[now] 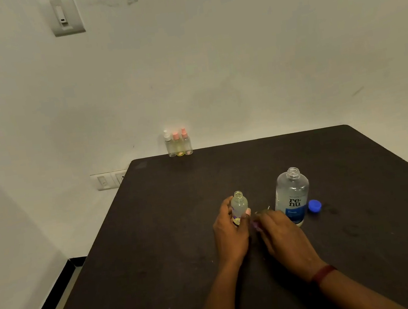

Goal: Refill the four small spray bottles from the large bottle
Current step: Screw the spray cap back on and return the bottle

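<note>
Left hand [231, 231] curls its fingers round a small clear uncapped spray bottle [239, 205]; right hand [280, 230] curled, hold unclear. Next, probably: pour from the open large blue-labelled bottle [292, 194] beside those fingers.

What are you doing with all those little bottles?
A person's left hand grips a small bottle standing on the dark table, its top already off. The right hand is just beside it, maybe holding something small and purple; too blurred to tell. The large bottle stands open, its blue cap lying beside it. Three more spray bottles wait by the wall, tops on.
</note>
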